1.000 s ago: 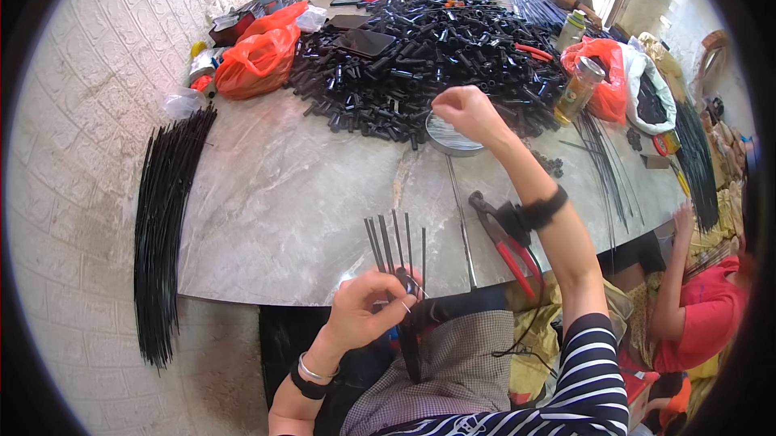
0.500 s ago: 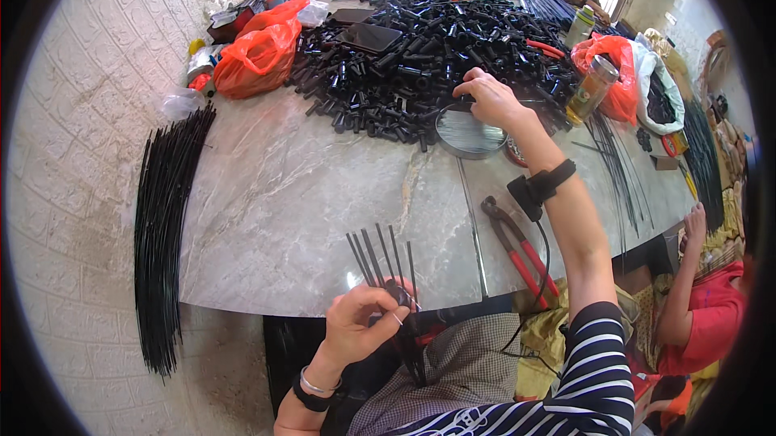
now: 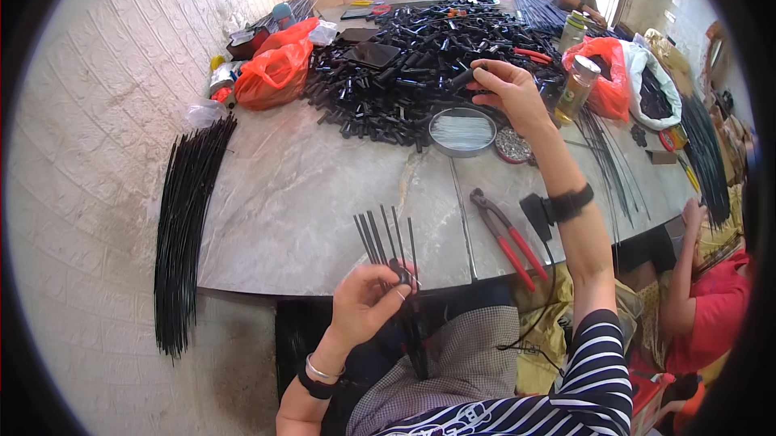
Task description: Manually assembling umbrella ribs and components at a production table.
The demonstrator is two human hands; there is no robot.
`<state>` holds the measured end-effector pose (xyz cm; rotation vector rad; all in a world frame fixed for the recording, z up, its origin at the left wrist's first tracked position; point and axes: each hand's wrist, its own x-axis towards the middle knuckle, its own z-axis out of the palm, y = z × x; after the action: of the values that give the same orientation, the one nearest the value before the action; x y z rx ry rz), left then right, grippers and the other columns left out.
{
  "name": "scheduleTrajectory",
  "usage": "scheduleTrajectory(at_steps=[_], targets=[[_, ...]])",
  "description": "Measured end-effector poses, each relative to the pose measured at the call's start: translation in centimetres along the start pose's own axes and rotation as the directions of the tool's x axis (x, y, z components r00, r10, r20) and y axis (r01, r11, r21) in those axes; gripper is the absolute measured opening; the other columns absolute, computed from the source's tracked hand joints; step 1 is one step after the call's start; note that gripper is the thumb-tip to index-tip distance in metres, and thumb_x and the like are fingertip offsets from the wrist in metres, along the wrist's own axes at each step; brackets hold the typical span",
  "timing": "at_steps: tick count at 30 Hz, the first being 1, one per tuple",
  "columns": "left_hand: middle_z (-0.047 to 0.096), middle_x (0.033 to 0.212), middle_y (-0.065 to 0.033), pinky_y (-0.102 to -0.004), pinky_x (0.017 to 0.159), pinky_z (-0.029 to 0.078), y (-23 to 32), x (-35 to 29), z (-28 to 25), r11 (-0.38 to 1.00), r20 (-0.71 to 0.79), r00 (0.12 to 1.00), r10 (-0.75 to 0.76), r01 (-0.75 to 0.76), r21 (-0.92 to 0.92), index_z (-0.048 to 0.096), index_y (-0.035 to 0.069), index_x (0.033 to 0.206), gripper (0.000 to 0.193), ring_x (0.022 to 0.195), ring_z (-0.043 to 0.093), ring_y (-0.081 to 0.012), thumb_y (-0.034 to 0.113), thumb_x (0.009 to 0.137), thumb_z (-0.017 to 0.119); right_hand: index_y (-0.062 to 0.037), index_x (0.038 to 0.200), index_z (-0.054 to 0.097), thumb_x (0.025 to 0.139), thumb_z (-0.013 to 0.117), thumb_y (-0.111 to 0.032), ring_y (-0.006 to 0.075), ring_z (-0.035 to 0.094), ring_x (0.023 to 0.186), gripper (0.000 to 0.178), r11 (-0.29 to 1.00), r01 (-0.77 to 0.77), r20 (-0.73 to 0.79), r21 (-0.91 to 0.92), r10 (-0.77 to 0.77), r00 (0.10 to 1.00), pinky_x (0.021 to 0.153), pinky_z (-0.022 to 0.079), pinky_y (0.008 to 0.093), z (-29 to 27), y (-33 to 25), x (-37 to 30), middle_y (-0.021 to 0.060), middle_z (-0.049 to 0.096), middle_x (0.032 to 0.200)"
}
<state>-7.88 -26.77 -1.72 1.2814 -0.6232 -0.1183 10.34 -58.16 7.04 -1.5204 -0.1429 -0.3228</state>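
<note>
My left hand (image 3: 365, 307) is closed around a bundle of thin black rods (image 3: 376, 240) at a small dark round hub. Their upper ends fan out over the table's front edge, while the lower ends hang over my lap. A thin pale wire shows by the fingertips. Over the near side of a large heap of black tubular parts (image 3: 388, 101), my right hand (image 3: 513, 96) pinches one short black tube (image 3: 462, 79). Just below it stands a round tin (image 3: 436, 147) of thin silvery wires. Beside that is a small dish (image 3: 513, 147) of tiny metal bits.
Red-handled pincers (image 3: 511, 240) lie on the marble-look table (image 3: 323, 193). A long black rod bundle (image 3: 190, 234) overhangs the left edge. Red bags (image 3: 275, 72), a white sack (image 3: 653, 88) and a glass bottle (image 3: 575, 88) stand around the heap. Other people sit at the far side and right.
My right hand has risen from above the wire tin and now holds a black tube. The left hand keeps its hold on the rods. The view has shifted slightly.
</note>
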Motion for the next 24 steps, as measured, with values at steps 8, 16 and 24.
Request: scheduleTrajectory(at_steps=[8, 16, 24], targets=[[0.061, 0.108, -0.0212, -0.0374, 0.080, 0.055, 0.2, 0.5, 0.9, 0.999, -0.029, 0.999, 0.028, -0.027, 0.028, 0.045, 0.005, 0.109, 0.030, 0.090, 0.065, -0.0236, -0.009, 0.086, 0.057, 0.0027, 0.110, 0.063, 0.089, 0.065, -0.015, 0.0153, 0.067, 0.085, 0.028, 0.983, -0.067, 0.273, 0.170, 0.018, 0.962, 0.068, 0.057, 0.0266, 2.1, -6.8, -10.7, 0.0102, 0.066, 0.097], [0.061, 0.108, -0.0199, -0.0354, 0.079, 0.055, 1.3, -0.2, 1.5, 0.997, 0.001, 0.998, 0.066, -0.066, 0.043, 0.045, 0.006, 0.113, 0.030, 0.091, 0.064, -0.0218, -0.006, 0.088, 0.058, 0.0024, 0.110, 0.062, 0.089, 0.064, -0.015, 0.0171, 0.066, 0.087, 0.027, 0.983, -0.078, 0.358, 0.164, 0.015, 0.934, 0.069, 0.057, 0.0281, 3.5, -8.8, -15.8, 0.0107, 0.065, 0.099], [0.061, 0.109, -0.0198, -0.0348, 0.078, 0.055, 2.1, -1.0, 1.4, 0.996, -0.036, 0.997, 0.066, -0.064, 0.055, 0.045, 0.006, 0.115, 0.032, 0.090, 0.064, -0.0208, -0.006, 0.088, 0.057, 0.0001, 0.111, 0.062, 0.089, 0.059, -0.005, 0.0146, 0.061, 0.097, 0.022, 0.967, -0.099, 0.424, 0.233, -0.009, 0.906, 0.072, 0.056, 0.0268, 5.8, -9.9, -18.2, 0.0088, 0.064, 0.106]])
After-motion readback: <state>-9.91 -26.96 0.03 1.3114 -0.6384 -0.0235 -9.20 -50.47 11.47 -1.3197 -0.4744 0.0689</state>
